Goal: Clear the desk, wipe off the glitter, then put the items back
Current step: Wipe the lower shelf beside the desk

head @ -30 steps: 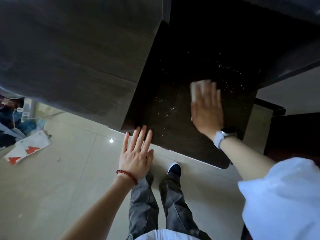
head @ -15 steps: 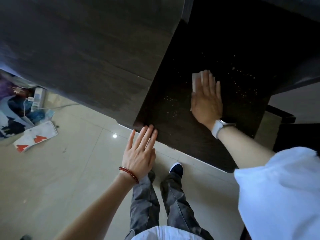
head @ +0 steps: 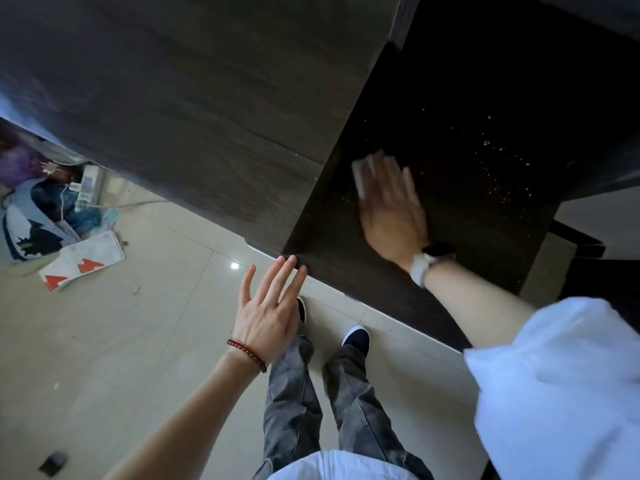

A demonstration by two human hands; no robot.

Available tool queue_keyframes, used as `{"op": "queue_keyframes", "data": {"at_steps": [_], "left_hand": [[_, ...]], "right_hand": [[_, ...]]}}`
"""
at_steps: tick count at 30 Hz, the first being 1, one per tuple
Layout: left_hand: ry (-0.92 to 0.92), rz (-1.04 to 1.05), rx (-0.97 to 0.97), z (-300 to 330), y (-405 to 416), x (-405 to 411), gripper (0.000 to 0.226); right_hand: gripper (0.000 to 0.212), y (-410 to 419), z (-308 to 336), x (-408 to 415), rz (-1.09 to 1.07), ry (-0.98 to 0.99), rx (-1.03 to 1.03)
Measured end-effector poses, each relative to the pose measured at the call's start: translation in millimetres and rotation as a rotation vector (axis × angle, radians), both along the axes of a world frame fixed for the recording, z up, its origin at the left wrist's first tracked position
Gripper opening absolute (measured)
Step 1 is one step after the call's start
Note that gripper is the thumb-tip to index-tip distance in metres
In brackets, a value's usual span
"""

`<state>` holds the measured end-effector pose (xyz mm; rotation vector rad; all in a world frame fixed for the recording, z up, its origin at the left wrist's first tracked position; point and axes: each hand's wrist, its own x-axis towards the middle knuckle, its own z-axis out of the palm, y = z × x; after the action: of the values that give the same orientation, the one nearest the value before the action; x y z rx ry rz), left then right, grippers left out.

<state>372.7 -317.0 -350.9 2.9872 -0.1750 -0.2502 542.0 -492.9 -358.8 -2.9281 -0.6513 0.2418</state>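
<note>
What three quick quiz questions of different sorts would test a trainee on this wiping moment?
1. True or false: the right hand presses a white wipe flat on the dark desk.
2. Where does most remaining glitter lie: A) right of the wipe, B) on the floor?
3. What do the left hand fingertips touch?

Key: 1 true; 2 A; 3 the desk's front edge.

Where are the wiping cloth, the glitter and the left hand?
wiping cloth (head: 360,174): head view, white edge beyond the fingers.
glitter (head: 498,174): head view, middle of the speckled patch.
left hand (head: 268,306): head view, back of the hand.
</note>
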Motion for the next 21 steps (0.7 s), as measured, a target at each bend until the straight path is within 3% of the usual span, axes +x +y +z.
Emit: {"op": "queue_keyframes", "data": {"at_steps": [2,4,6,9,12,15,18,21], "left_hand": [[0.018,0.007,-0.003,-0.2,-1.3,0.0,0.049],[0.025,0.023,-0.048,-0.5,0.2,0.4,0.048],[0.033,0.036,-0.092,0.3,4.1,0.8,0.047],[0.037,0.034,-0.110,1.7,6.6,2.7,0.046],[0.032,0.046,-0.111,3.0,4.4,3.3,0.047],[0.037,0.057,-0.066,4.6,-0.5,3.5,0.048],[0.046,0.061,-0.036,1.9,-5.0,1.0,0.049],[0.058,0.094,-0.035,-1.4,-9.9,-1.2,0.050]], "right_hand": [[0.056,26.5,-1.8,12.7,-0.240,0.005,0.074],[0.054,46.2,-5.1,-8.6,-0.243,-0.045,0.108],[0.053,44.2,-2.6,-56.0,0.004,-0.054,0.095],[0.055,9.7,6.9,-105.3,0.364,0.080,0.083],[0.058,-16.3,5.5,-75.5,0.491,0.045,0.002],[0.060,-24.3,3.5,-15.3,0.142,0.008,-0.062],[0.056,-12.3,5.4,16.7,-0.237,0.030,0.070],[0.055,6.4,4.7,-1.7,-0.337,-0.035,0.170]]}}
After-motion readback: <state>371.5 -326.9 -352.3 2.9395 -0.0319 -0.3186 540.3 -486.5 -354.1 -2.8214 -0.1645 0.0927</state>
